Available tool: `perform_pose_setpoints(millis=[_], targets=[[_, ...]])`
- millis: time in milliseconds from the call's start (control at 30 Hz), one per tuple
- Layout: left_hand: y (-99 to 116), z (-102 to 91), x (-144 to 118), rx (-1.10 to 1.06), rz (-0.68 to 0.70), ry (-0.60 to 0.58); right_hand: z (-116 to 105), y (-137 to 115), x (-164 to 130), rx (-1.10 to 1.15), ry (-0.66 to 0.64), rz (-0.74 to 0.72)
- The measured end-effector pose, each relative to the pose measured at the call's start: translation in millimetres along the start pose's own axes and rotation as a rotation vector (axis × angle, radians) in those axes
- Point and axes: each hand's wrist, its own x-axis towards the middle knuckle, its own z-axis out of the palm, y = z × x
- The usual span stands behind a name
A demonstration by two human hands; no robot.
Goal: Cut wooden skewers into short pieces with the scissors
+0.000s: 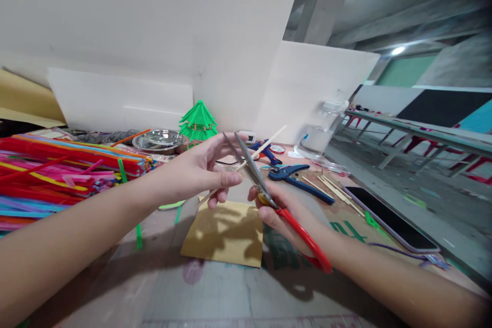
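Note:
My left hand (pixel 205 166) pinches a thin pale wooden stick (pixel 271 139) between thumb and fingers. The stick slants up to the right and passes across the blades of a pair of scissors. My right hand (pixel 286 210) is closed around these red-handled scissors (pixel 307 238), whose blades are parted and point up to the left. Whether the blades touch the stick, I cannot tell. Below both hands a brown paper sheet (pixel 225 236) lies on the table, with the hands' shadows on it.
Colourful pipe cleaners (pixel 57 174) pile up at left. Behind stand a metal dish (pixel 158 139), a green tree model (pixel 199 120) and a clear water jug (pixel 319 130). To the right lie a blue-handled cutter (pixel 300 180), a glue gun (pixel 269 152), loose sticks (pixel 338 190) and a phone (pixel 390 218).

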Motion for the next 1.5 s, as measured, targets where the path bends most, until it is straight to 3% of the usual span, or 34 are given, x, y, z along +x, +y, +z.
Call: perform_pose_setpoints(millis=[233, 333, 500, 833, 1167, 1333, 1500], targets=[[-3, -6.5, -3, -0.304, -0.074, -0.191, 2, -2, -6, -0.021, -0.046, -0.007], [-6, -9.0, -2, -0.328, -0.106, -0.228, 3, -6, -7, -0.01, -0.056, -0.022], [-16, -9.4, 1, -0.366, -0.12, -0.393, 4, -18, -10, 0.032, -0.044, -0.019], [-13, -4.2, -1, -0.334, -0.17, -0.304, 3, -18, -9, 0.029, -0.055, 0.074], [-10, -10.8, -1, -0.275, -0.103, -0.295, 3, -7, -6, -0.028, -0.007, 0.078], [-13, -11.7, -2, -0.38, -0.058, -0.285, 2, -7, -6, 0.009, -0.061, 0.08], [-17, -13.9, -1, -0.376, -0.139, -0.334, 1, -11, -8, 0.07, -0.112, 0.092]])
